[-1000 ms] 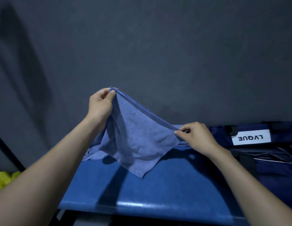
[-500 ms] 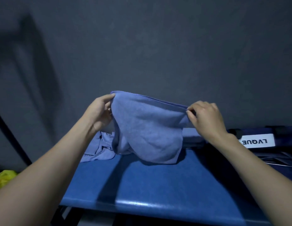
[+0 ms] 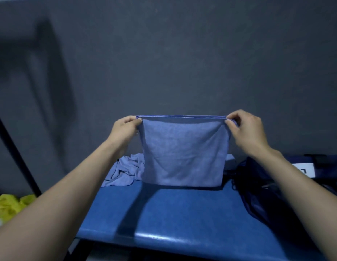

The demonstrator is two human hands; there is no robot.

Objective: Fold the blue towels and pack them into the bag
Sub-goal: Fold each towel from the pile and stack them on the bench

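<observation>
A blue towel (image 3: pixel 182 153), doubled over, hangs flat in the air above the blue table (image 3: pixel 182 213). My left hand (image 3: pixel 124 131) pinches its top left corner and my right hand (image 3: pixel 246 130) pinches its top right corner, so the top edge is stretched level between them. The towel's bottom edge hangs just at the table surface. More blue towels (image 3: pixel 124 170) lie crumpled on the table behind and to the left. The dark navy bag (image 3: pixel 258 187) sits at the right end of the table, partly hidden by my right forearm.
A dark grey wall rises close behind the table. A white label (image 3: pixel 305 169) shows on the bag at the right. Yellow cloth (image 3: pixel 11 206) lies low at the left, beside a slanted black bar (image 3: pixel 15 153). The table's front edge is near me.
Both hands have lifted the towel off the table and drawn apart, my right hand rising most. The towel went from a slack, slanted drape to a taut, level hanging rectangle.
</observation>
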